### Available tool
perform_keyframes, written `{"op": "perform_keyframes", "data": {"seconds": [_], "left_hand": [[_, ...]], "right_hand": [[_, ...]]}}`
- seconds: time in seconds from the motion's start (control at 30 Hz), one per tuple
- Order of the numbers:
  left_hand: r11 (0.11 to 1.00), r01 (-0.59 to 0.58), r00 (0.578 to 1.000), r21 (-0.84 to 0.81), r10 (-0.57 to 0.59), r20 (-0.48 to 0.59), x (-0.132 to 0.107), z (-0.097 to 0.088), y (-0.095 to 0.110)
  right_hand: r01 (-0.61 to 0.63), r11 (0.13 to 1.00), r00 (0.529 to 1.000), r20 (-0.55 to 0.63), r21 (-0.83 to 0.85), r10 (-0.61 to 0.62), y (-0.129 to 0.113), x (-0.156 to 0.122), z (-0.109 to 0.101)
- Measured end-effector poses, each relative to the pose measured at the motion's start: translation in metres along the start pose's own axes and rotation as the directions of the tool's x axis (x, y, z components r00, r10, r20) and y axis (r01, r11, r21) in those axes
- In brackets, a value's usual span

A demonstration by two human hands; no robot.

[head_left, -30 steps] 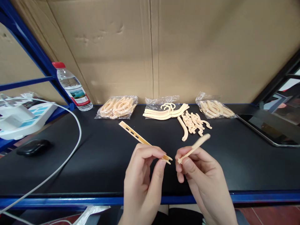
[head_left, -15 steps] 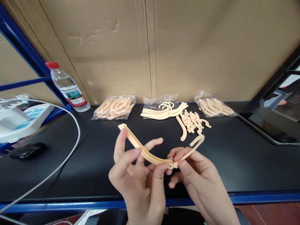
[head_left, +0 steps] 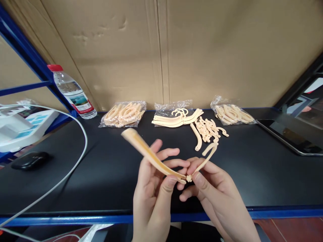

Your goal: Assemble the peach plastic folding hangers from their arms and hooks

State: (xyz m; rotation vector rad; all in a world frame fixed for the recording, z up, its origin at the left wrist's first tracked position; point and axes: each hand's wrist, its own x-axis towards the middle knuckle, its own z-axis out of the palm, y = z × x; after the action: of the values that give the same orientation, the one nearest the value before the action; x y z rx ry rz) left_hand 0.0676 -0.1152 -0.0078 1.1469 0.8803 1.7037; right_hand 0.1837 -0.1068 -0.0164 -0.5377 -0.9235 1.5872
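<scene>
My left hand (head_left: 156, 191) pinches the lower end of a beige curved hanger arm (head_left: 151, 155), which slants up to the left above the table. In my right hand (head_left: 214, 191) is a beige hanger hook (head_left: 207, 159), held between thumb and fingers near its knobbed base. The hook's base and the arm's slotted end lie close together; whether they touch I cannot tell. Beyond my hands, a loose hanger arm (head_left: 196, 136) lies beside a pile of small curved hooks (head_left: 208, 129). A stack of hanger arms (head_left: 171, 121) rests on an opened plastic bag.
Two plastic bags of beige parts, a left bag (head_left: 123, 114) and a right bag (head_left: 233, 114), lie along the cardboard wall (head_left: 113, 50). A water bottle (head_left: 75, 94), black mouse (head_left: 30, 160) and white cable (head_left: 85, 141) are at left. A tablet (head_left: 290, 137) lies at right.
My left hand has turned, and its fingers have come off the arm's upper end. The arm has rolled and sits steeper. My right hand has barely moved, still holding the hook.
</scene>
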Motion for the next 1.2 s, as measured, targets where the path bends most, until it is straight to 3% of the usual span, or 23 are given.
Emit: {"op": "perform_keyframes", "data": {"seconds": [0.23,0.33,0.57,0.77,0.9,1.2], "left_hand": [[0.998,0.051,0.996,0.024,-0.052,0.066,0.004,-0.011,-0.001],[0.995,0.097,0.994,-0.017,-0.096,0.055,0.003,-0.010,0.000],[0.997,0.082,0.997,0.007,-0.082,0.016,0.003,-0.009,0.000],[0.992,0.129,0.983,0.017,-0.126,-0.131,0.002,-0.002,0.003],[0.988,0.151,0.978,0.039,-0.143,-0.154,0.002,-0.001,0.004],[0.992,0.124,0.990,0.000,-0.124,-0.061,0.005,-0.010,-0.002]], "right_hand": [[-0.014,1.000,1.000,-0.005,0.023,0.015,-0.002,0.001,0.001],[-0.007,0.999,1.000,-0.016,0.035,0.008,-0.003,0.000,0.002],[-0.001,1.000,1.000,-0.020,0.028,0.002,-0.003,0.000,0.001],[-0.028,1.000,0.999,0.016,0.011,0.028,-0.004,-0.003,-0.001],[-0.035,0.999,0.999,-0.002,-0.019,0.035,-0.004,-0.003,0.000],[0.047,0.974,0.997,-0.042,-0.219,-0.058,0.000,0.000,-0.003]]}}
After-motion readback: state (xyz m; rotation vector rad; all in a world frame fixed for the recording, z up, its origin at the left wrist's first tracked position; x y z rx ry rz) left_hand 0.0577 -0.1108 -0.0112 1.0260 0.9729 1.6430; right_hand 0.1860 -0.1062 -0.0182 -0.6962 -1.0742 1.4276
